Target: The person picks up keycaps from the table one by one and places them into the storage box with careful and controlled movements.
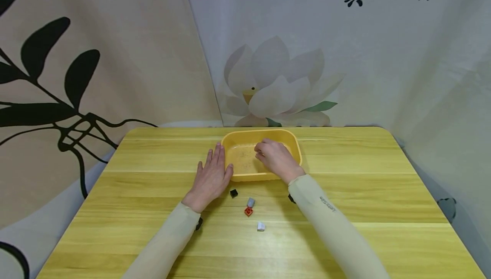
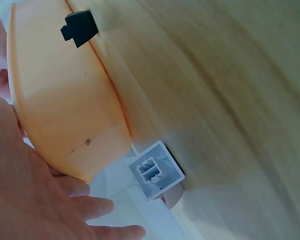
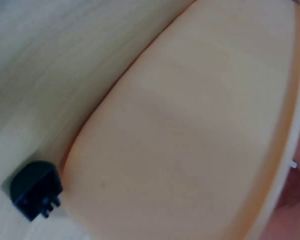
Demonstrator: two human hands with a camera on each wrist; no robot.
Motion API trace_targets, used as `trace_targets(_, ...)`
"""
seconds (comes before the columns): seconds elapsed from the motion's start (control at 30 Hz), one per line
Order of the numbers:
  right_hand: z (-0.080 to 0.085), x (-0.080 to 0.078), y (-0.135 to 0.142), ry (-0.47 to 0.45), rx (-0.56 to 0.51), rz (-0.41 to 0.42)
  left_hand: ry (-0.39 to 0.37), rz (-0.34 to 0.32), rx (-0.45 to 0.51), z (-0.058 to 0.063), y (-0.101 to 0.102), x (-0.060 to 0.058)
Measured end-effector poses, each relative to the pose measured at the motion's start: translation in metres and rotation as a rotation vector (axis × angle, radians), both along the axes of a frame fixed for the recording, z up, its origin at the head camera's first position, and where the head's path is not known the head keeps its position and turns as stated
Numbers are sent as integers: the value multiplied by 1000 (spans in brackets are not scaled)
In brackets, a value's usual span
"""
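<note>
A yellow plastic tray stands at the back of the table. My left hand lies against its left side, fingers stretched out and thumb near the front corner. Over the tray's inside, my right hand has its fingers curled together. At those fingers, a small white piece shows in the right wrist view, mostly hidden by the hand. In front of the tray lie a black block, a grey block, a red block and a white block.
A grey hollow square block is close by the left hand in the left wrist view. The right wrist view has a black hollow block beside the tray's base. Behind the wooden table hangs a printed curtain.
</note>
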State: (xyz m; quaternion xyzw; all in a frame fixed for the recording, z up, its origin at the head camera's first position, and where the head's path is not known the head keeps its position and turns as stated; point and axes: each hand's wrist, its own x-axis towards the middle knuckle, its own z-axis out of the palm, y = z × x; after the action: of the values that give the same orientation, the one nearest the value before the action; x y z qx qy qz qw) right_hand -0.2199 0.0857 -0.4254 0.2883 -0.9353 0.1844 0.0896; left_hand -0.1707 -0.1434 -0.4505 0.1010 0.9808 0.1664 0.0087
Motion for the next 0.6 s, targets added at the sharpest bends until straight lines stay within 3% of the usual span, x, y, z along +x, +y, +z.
trace_targets(0.37,-6,-11,-10,-118,82,-39,-7,2,1,0,0,0)
trace_targets(0.6,-11,-16,-13,-129,121,-45,-3,2,4,-1,0,0)
